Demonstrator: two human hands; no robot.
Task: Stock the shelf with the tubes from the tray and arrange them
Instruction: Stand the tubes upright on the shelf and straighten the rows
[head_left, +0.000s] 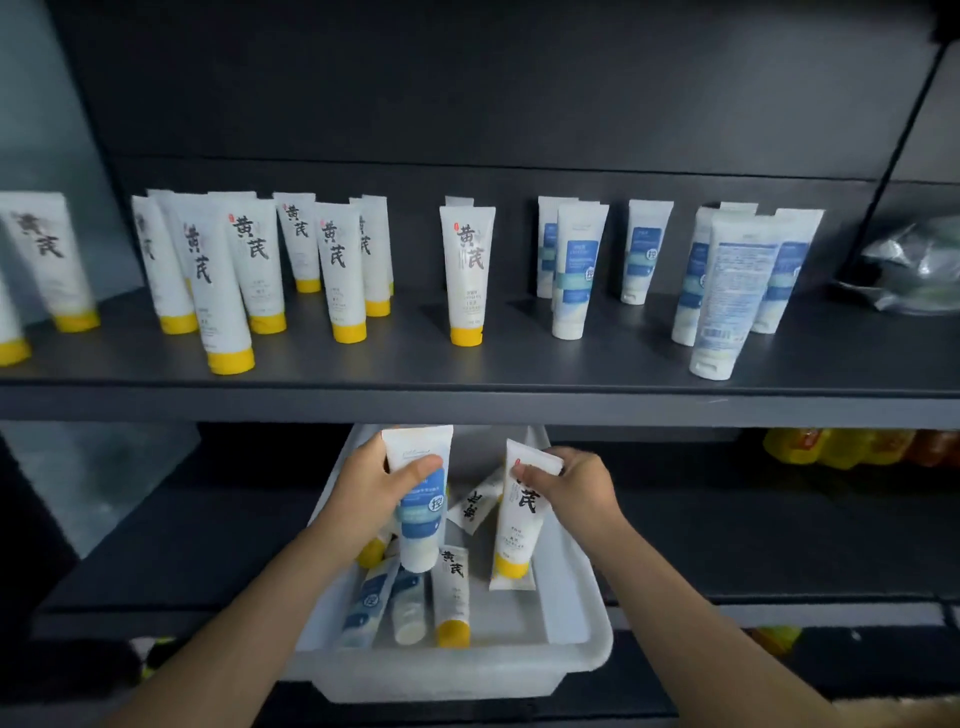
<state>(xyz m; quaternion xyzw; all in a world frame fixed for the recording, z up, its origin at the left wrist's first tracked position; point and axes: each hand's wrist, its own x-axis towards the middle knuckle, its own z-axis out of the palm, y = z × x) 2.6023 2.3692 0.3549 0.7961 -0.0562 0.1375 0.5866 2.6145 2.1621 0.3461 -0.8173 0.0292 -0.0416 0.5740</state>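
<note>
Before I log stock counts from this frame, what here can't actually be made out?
All in the head view:
- Rear yellow-capped tubes: front tubes hide them, so no exact count.
- Leftmost tubes: cut off by the frame edge.
- Tubes in the tray: partly covered by the left hand, the right hand and the tubes they hold.
- Silvery bag: blurred, contents unclear.
- Small print on the backward-facing tube: too small.
</note>
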